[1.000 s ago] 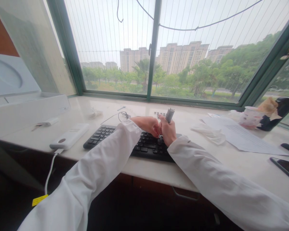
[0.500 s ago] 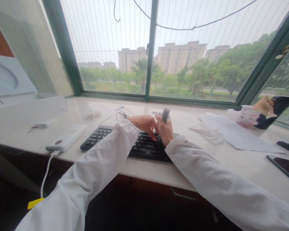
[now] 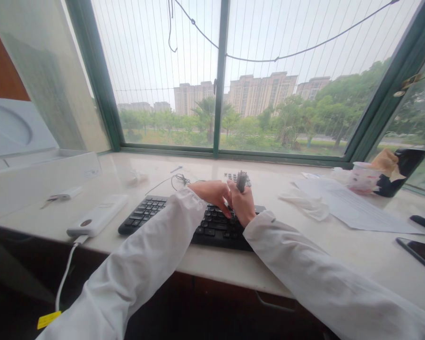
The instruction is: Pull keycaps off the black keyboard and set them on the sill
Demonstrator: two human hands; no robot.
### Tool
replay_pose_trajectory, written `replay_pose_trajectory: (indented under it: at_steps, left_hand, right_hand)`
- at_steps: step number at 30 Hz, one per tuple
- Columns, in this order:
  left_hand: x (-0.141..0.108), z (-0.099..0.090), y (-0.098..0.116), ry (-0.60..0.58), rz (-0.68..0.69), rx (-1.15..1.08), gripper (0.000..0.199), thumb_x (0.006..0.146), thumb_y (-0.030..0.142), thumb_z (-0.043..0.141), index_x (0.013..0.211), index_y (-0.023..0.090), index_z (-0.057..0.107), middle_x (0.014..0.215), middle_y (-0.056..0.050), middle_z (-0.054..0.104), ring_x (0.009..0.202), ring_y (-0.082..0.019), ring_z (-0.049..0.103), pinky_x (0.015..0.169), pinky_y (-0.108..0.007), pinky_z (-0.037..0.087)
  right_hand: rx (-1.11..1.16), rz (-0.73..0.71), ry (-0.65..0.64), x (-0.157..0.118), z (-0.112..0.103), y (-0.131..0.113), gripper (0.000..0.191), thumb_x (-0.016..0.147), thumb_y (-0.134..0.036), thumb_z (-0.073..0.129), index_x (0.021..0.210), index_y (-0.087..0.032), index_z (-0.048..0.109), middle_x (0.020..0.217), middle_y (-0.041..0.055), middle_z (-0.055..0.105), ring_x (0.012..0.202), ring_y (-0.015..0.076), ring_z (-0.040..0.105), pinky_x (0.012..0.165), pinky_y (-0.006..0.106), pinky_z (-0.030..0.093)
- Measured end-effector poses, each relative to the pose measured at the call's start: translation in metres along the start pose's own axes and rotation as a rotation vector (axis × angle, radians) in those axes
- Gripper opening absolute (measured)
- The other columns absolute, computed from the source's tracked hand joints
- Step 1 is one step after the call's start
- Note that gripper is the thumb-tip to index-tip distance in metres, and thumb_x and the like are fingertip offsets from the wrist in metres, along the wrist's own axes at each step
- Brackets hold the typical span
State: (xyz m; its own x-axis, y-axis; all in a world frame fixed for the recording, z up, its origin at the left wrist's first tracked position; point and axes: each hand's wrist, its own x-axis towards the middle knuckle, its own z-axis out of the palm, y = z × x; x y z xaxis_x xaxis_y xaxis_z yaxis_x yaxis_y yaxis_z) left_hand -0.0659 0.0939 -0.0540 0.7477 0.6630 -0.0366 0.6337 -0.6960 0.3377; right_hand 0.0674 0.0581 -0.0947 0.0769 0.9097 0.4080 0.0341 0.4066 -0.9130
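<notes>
A black keyboard [image 3: 141,213] lies near the front edge of the white counter, partly hidden by my sleeves and hands. My right hand [image 3: 243,204] is closed over its right part around a grey tool [image 3: 241,180], whose end sticks up above the fingers. Touching or nearly touching it is my left hand [image 3: 214,192], bent over the keys with its fingers curled; what its fingertips hold, if anything, is hidden. Behind the hands lie several small dark keycaps [image 3: 230,176], and a thin black cable [image 3: 180,178] is coiled to their left.
On the left are a white power bank [image 3: 99,217] with a cable and a small white device [image 3: 69,193]. Rightward lie a crumpled tissue [image 3: 308,203], paper sheets [image 3: 357,208], a cup [image 3: 364,177] and a phone [image 3: 421,252]. A window stands behind the counter [image 3: 212,271].
The view has tilted slightly upward, so the counter and hands appear lower. Both hands keep nearly the same pose over the keyboard.
</notes>
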Motion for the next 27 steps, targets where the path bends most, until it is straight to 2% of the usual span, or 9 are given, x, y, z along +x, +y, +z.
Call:
replay_pose_trajectory:
  at_steps: [3,7,14,22,27]
  left_hand:
    - [0.0,0.001,-0.001,0.01,-0.013,-0.001,0.043,0.06,0.047,0.084,0.095,0.025,0.077,0.09,-0.002,0.075,0.083,-0.02,0.068,0.08,-0.027,0.048]
    - [0.001,0.002,-0.004,0.009,0.045,-0.049,0.037,0.062,0.042,0.083,0.094,0.024,0.077,0.091,-0.002,0.075,0.084,-0.019,0.068,0.08,-0.026,0.048]
    - [0.004,0.007,-0.011,0.032,0.064,-0.09,0.034,0.066,0.031,0.081,0.097,0.02,0.076,0.091,-0.002,0.075,0.085,-0.019,0.067,0.079,-0.023,0.048]
    - [0.005,0.009,-0.014,0.043,0.075,-0.07,0.029,0.066,0.032,0.08,0.094,0.022,0.076,0.086,0.0,0.075,0.08,-0.017,0.066,0.075,-0.021,0.048]
    - [0.006,0.012,-0.015,0.099,0.042,-0.035,0.032,0.066,0.031,0.08,0.095,0.019,0.076,0.089,-0.001,0.074,0.085,-0.021,0.065,0.076,-0.022,0.047]
  right_hand:
    - [0.008,-0.002,-0.001,0.0,0.001,0.001,0.042,0.077,-0.045,0.058,0.048,-0.021,0.04,0.043,-0.0047,0.039,0.044,0.0095,0.035,0.045,0.025,0.029]
    - [-0.013,-0.015,0.002,-0.001,0.002,0.001,0.042,0.077,-0.046,0.058,0.049,-0.02,0.043,0.044,-0.0037,0.041,0.045,0.01,0.037,0.045,0.025,0.029]
    - [0.006,-0.003,0.021,-0.002,0.004,-0.002,0.042,0.075,-0.048,0.059,0.048,-0.021,0.042,0.043,-0.0035,0.041,0.044,0.0104,0.036,0.044,0.025,0.029]
    - [-0.008,-0.023,0.042,-0.001,0.005,-0.001,0.041,0.077,-0.047,0.057,0.047,-0.021,0.044,0.042,-0.0027,0.042,0.042,0.0117,0.038,0.044,0.027,0.029]
    - [-0.019,-0.059,0.025,-0.002,0.005,-0.002,0.042,0.079,-0.044,0.055,0.045,-0.022,0.043,0.041,-0.0024,0.043,0.042,0.0122,0.04,0.045,0.027,0.03]
